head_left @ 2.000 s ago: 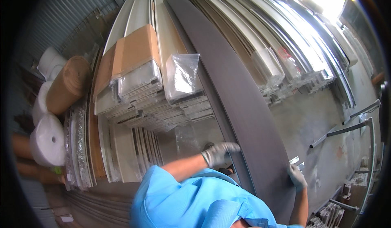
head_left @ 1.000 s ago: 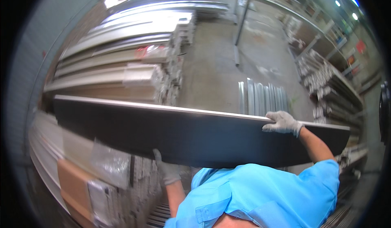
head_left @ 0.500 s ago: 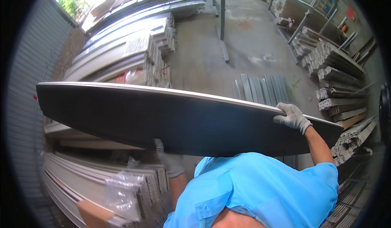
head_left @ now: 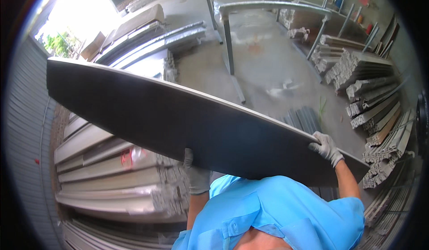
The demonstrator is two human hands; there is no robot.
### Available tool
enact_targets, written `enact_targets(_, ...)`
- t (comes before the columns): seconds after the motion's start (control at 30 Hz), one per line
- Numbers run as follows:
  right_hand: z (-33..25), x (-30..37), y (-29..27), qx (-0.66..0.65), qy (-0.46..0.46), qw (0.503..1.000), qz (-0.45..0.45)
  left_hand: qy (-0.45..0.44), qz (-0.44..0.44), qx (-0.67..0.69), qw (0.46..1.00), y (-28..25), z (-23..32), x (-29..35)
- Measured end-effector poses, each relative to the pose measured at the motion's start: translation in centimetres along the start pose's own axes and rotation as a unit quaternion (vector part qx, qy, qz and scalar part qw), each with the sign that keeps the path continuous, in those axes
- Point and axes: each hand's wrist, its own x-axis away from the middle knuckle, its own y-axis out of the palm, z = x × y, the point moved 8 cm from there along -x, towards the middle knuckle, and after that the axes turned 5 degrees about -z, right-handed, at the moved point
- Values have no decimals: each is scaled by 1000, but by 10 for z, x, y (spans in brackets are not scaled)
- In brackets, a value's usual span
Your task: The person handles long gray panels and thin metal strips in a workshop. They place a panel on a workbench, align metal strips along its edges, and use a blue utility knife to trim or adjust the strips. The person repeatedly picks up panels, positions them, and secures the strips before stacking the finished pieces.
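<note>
A long dark panel [head_left: 178,120] with a pale upper edge slanted from half past nine to half past three. Near half past three, the gloved right hand [head_left: 328,149] pinched that edge, thumb against the near face, fingers curled over the top. Near half past six, the gloved left hand [head_left: 196,178] held the lower edge, thumb upright on the face; its fingers were hidden, their spread impossible to tell. Pale stacked lengths [head_left: 107,178] lay at eight o'clock, a metal frame [head_left: 272,6] stood at one
</note>
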Motion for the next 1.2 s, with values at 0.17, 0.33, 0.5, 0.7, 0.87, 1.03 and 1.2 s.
enact_targets(0.17,-17,-57,-7,-51,20,995,84,-113,-58,49,991,48,-10,-128)
enact_targets(0.33,-13,-98,-23,-61,92,985,132,-171,-55,-14,984,81,-38,-228)
enact_targets(0.5,26,-161,-57,-60,135,965,215,-237,-62,-64,967,132,-105,-339)
enact_targets(0.7,91,-261,-139,-73,155,944,281,-255,-115,-72,957,236,-208,-479)
enact_targets(0.87,126,-341,-213,-72,206,946,241,-204,-119,-76,969,309,-270,-592)
enact_targets(1.03,128,-417,-271,-88,178,946,255,-233,-149,-47,960,383,-312,-684)
enact_targets(1.2,129,-511,-336,-80,179,932,304,-255,-198,-36,946,448,-358,-792)
